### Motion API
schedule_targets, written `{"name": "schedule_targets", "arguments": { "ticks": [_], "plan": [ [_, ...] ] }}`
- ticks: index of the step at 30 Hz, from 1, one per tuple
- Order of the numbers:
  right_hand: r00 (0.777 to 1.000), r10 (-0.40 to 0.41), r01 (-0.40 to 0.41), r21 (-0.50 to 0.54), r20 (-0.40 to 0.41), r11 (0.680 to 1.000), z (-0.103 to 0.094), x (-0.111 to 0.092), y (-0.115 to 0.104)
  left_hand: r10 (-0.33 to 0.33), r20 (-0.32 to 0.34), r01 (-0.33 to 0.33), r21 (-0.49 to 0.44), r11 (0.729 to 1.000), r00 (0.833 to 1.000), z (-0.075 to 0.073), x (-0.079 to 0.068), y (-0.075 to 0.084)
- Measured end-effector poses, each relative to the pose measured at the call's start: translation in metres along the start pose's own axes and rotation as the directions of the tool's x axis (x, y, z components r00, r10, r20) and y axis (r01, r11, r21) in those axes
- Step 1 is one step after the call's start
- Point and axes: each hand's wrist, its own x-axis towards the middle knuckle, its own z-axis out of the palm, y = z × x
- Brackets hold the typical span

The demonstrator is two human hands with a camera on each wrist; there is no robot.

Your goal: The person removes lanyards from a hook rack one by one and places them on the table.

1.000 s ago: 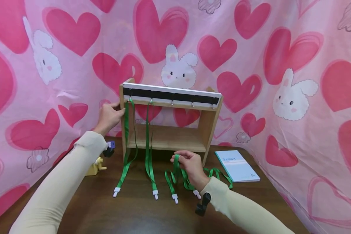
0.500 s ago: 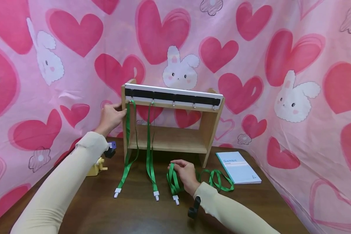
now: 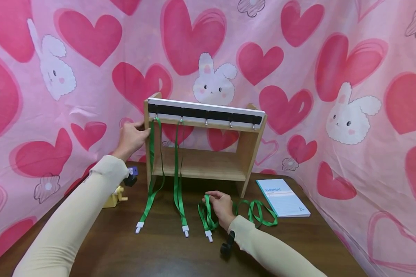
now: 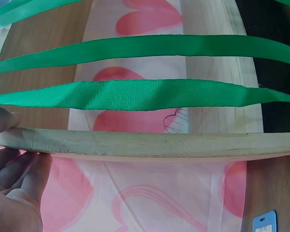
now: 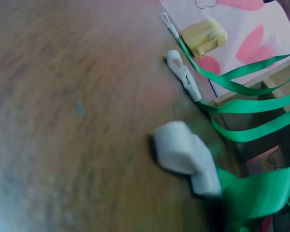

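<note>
My left hand (image 3: 132,138) grips the left side panel of a wooden rack (image 3: 201,163). In the left wrist view its thumb and fingers (image 4: 36,176) lie on opposite sides of that panel's edge. Low over the table, my right hand (image 3: 222,209) pinches a looped green lanyard (image 3: 208,204), whose white clip (image 3: 208,235) points toward me. Two more green lanyards, one at the left end (image 3: 151,146) and one beside it (image 3: 176,165), hang from the rack's hooks, clips on the table. Another green lanyard (image 3: 275,220) lies coiled right of my right hand, partly hidden.
Along the rack's black strip (image 3: 208,115), several small metal hooks hold nothing. A light blue notebook (image 3: 283,198) lies at the right. At the left, behind my forearm, are a yellow object with a side handle (image 3: 111,198) and a blue tag (image 3: 135,171).
My right hand has lowered and shifted slightly left with the pinched lanyard, drawing it away from the coiled one. The coiled lanyard's clip is now hidden. My left hand keeps its grip.
</note>
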Motion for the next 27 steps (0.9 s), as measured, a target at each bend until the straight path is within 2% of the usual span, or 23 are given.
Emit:
{"name": "schedule_targets", "arguments": {
  "ticks": [7,12,20,27],
  "plan": [
    [1.0,0.009,-0.012,-0.104,-0.023,0.994,-0.0022,0.0018,0.0059,-0.008,0.011,0.008,-0.02,1.0,1.0,-0.0011,0.001,-0.0006],
    [0.999,0.031,-0.035,-0.14,-0.03,0.99,-0.004,0.0015,0.0089,-0.009,0.019,0.009,-0.024,1.0,1.0,-0.0016,-0.0001,-0.0004],
    [0.998,-0.017,0.003,-0.223,-0.059,0.975,-0.0032,0.0018,0.0099,-0.015,0.001,0.015,-0.01,1.0,1.0,-0.0014,-0.0017,0.0005],
    [0.996,-0.025,-0.001,-0.287,-0.087,0.958,-0.0043,0.0018,0.0074,-0.021,0.012,0.021,-0.014,1.0,1.0,-0.0009,-0.0006,0.0015]
  ]
}}
